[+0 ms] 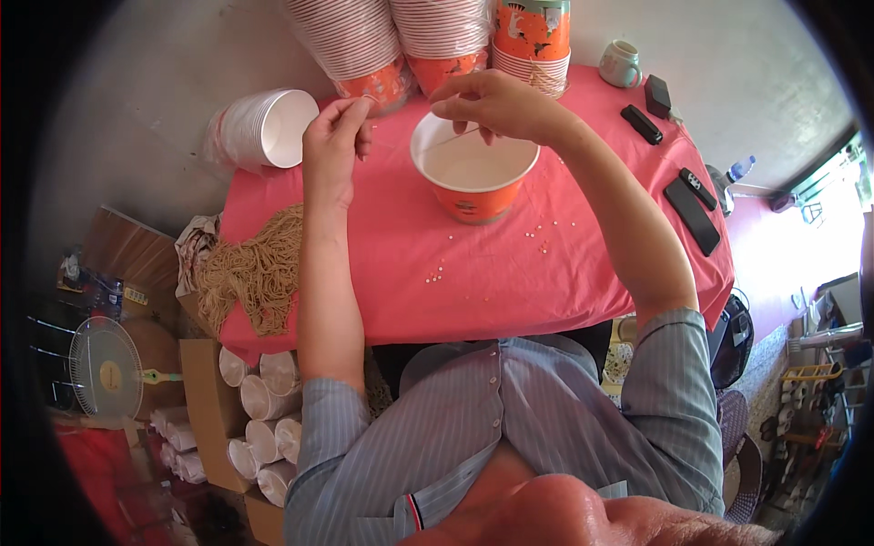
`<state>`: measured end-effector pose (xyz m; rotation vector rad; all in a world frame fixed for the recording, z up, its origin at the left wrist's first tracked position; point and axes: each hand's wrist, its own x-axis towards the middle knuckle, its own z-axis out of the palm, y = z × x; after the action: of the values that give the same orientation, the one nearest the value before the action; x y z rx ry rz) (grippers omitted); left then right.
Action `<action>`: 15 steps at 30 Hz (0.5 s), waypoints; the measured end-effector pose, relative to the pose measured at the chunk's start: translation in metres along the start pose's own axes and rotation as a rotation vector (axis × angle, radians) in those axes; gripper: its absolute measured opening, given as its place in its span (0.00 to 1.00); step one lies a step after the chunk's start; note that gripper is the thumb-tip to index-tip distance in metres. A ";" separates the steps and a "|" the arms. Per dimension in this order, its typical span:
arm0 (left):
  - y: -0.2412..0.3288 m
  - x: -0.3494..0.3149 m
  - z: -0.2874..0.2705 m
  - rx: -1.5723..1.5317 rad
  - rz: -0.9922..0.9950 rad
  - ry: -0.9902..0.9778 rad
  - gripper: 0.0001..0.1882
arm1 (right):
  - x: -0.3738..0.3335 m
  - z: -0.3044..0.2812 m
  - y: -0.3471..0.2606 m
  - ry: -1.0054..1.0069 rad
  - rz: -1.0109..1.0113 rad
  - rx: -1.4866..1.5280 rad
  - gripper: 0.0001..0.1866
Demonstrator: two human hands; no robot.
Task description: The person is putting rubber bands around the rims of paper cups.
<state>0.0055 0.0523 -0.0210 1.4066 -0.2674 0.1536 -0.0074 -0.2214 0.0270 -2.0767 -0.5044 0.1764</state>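
An orange paper bucket (476, 206) with a white inside stands upright on the pink-covered table in front of me. Over its far rim is my right hand (496, 102), fingers bent down and pinched together. A thin pale string (452, 139) runs from beneath these fingers across the bucket's opening to its left side. To the left of the bucket, raised above the table, my left hand (339, 144) is closed with thumb against forefinger; what it pinches is too small to make out. A tangled bundle of tan strings (250, 268) lies by my left forearm, over the table's left edge.
Tall stacks of wrapped buckets (350, 41) stand at the back; another stack (273, 129) lies sideways at left. A mug (620, 64), a black phone (692, 216) and other small dark objects are at right. Small pale bits (435, 273) dot the pink cloth (410, 305).
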 end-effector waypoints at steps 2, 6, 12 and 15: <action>0.010 0.004 0.012 0.335 0.021 -0.038 0.13 | -0.006 -0.002 0.003 0.027 -0.016 -0.016 0.22; 0.014 0.005 0.047 0.687 0.061 -0.237 0.16 | -0.010 0.006 0.002 0.089 -0.126 0.036 0.16; 0.026 0.006 0.065 0.937 0.014 -0.485 0.15 | -0.004 0.001 0.021 0.043 -0.265 0.095 0.19; 0.020 0.008 0.052 0.851 -0.047 -0.587 0.15 | 0.000 0.000 0.028 0.072 -0.238 0.067 0.17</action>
<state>0.0032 0.0038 0.0080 2.2905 -0.7079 -0.2237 0.0003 -0.2346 0.0037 -1.9326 -0.6871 -0.0210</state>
